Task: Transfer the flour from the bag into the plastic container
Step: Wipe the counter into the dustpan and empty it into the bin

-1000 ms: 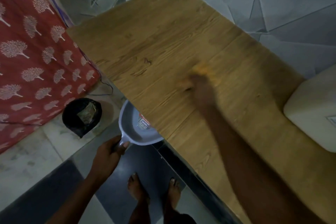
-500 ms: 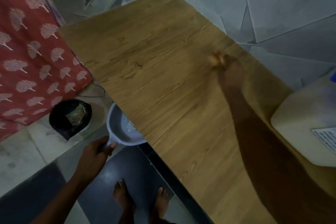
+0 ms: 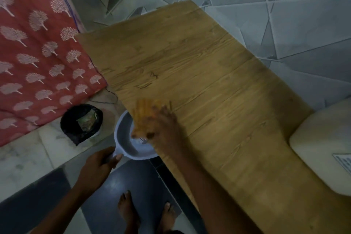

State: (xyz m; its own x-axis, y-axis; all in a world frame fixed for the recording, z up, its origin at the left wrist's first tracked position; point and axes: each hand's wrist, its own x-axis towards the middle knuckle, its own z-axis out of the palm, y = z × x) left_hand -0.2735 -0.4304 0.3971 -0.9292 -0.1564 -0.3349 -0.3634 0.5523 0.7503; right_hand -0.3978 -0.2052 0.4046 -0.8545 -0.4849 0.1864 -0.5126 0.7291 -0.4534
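While the person's bare feet point(image 3: 129, 213) stand on the dark floor tile right at the bottom, the left hand point(image 3: 98, 165) is wrapped tight around the handle of a pale plastic scoop-like pan point(image 3: 123, 138), held just under the worktop's point(image 3: 218, 91) near-left edge. The right hand point(image 3: 163, 125) sits on that same edge, clutching an orange cloth point(image 3: 144, 116) (pretty blurry, so I can't tell how the fingers are set), and the cloth hangs partly over the pan. Further left on the floor there's a black bag point(image 3: 81, 123) with something greenish inside. A cream plastic container point(image 3: 322, 148) sits at the worktop's right edge, well apart from both hands. Behind it all there's red fabric with a tree print point(image 3: 34, 43) on the left and a grey tiled wall point(image 3: 275, 15). No flour bag I can make out.
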